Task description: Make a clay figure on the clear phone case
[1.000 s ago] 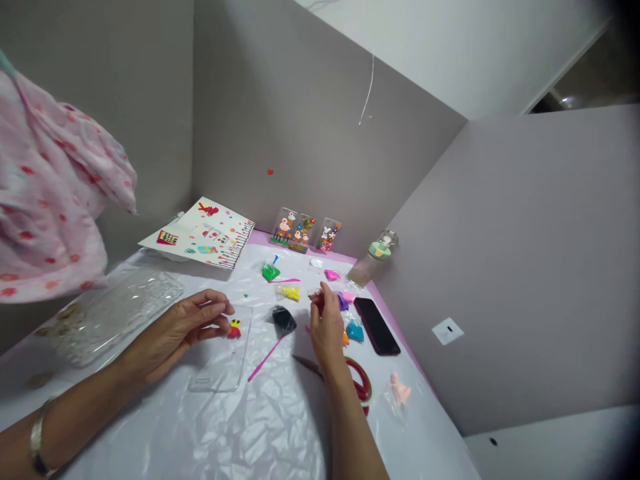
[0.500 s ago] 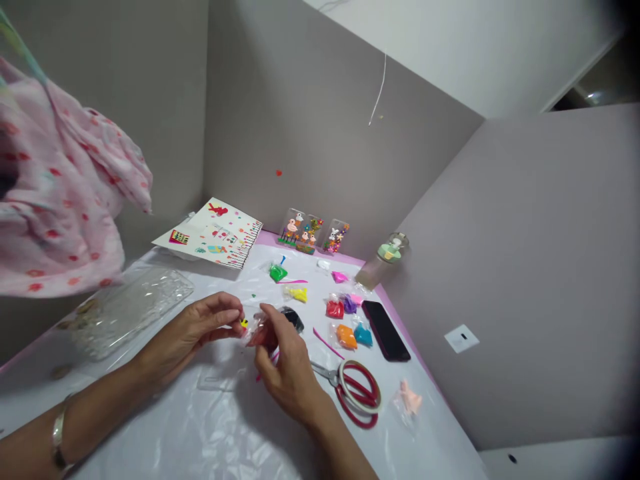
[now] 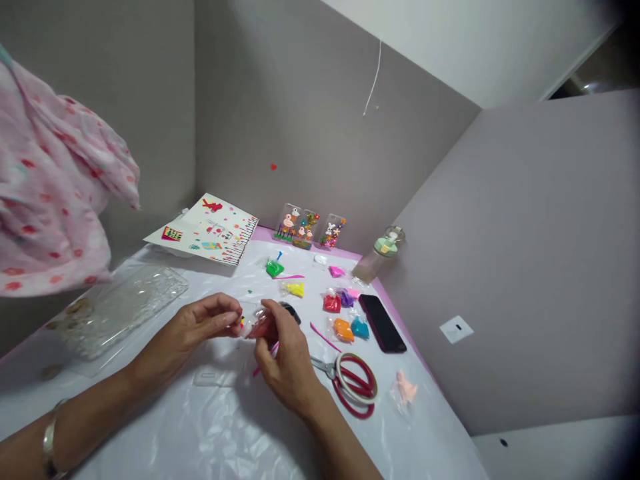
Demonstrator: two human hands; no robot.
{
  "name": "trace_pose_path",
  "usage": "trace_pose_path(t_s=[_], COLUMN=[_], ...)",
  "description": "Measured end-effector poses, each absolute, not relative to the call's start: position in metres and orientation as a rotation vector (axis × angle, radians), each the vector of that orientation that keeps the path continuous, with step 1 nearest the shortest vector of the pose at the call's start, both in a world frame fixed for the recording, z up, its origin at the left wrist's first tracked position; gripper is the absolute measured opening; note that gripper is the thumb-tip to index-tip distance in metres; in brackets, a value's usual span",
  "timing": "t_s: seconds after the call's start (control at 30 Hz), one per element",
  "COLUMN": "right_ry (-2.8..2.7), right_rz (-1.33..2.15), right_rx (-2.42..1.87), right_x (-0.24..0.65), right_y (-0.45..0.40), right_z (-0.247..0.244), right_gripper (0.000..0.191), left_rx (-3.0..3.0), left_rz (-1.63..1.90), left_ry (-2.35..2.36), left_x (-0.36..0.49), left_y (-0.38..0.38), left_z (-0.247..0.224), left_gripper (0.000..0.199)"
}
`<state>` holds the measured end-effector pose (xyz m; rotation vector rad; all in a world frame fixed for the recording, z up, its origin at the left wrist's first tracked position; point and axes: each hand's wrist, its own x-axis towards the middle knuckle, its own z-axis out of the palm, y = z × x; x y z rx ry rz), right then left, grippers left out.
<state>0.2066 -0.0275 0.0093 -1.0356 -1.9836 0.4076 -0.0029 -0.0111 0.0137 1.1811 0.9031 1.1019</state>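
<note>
My left hand (image 3: 213,319) pinches something small with a yellow and red bit (image 3: 243,323) showing at its fingertips. Close beside it, my right hand (image 3: 285,350) has its fingers closed round a crinkled clear plastic packet (image 3: 256,323). The two hands nearly meet over the white-covered table. Below them lies a flat clear piece (image 3: 210,379), and a pink stick (image 3: 257,370) shows partly behind my right hand. A dark packet (image 3: 291,311) is partly hidden behind the right fingers.
Red-handled scissors (image 3: 355,385), a phone (image 3: 383,323) and orange (image 3: 343,330), red (image 3: 331,303) and yellow (image 3: 296,290) clay packets lie to the right. A clear tray (image 3: 125,310) is at left. Decorated cases (image 3: 333,231) and a bottle (image 3: 379,257) stand at the back.
The view has shifted slightly, so the surroundings sit a little further left and higher. Less of the yellow bit shows at my left fingertips; both hands keep nearly the same pose.
</note>
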Motion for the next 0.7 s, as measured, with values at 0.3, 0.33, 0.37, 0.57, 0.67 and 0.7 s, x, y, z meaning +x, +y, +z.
trace_pose_path(t_s=[0.3, 0.33, 0.37, 0.57, 0.67, 0.7], right_ry=[-2.009, -2.021, -2.034, -2.081, -2.090, -2.091], right_rz=[0.338, 0.309, 0.284, 0.210, 0.165, 0.152], right_rx=[-0.994, -0.999, -1.005, -1.015, -1.017, -1.019], right_x=[0.2049, 0.2050, 0.2050, 0.2049, 0.2050, 0.2051], right_y=[-0.0276, -0.0276, -0.0275, -0.0267, -0.0259, -0.0258], right_z=[0.0065, 0.0058, 0.0054, 0.0058, 0.0060, 0.0060], right_gripper=[0.058, 0.058, 0.058, 0.057, 0.057, 0.057], left_rx=[1.402, 1.408, 1.412, 1.431, 1.450, 1.458], left_rz=[1.104, 1.112, 1.124, 1.164, 1.158, 1.154], left_ry=[0.991, 0.998, 1.003, 1.041, 1.050, 1.051], left_x=[-0.0011, -0.0008, -0.0007, -0.0011, 0.0003, 0.0010], left_y=[-0.0114, -0.0111, -0.0108, -0.0123, -0.0154, -0.0165], left_z=[0.0106, 0.0099, 0.0092, 0.0080, 0.0100, 0.0107], left_gripper=[0.029, 0.029, 0.028, 0.028, 0.028, 0.028])
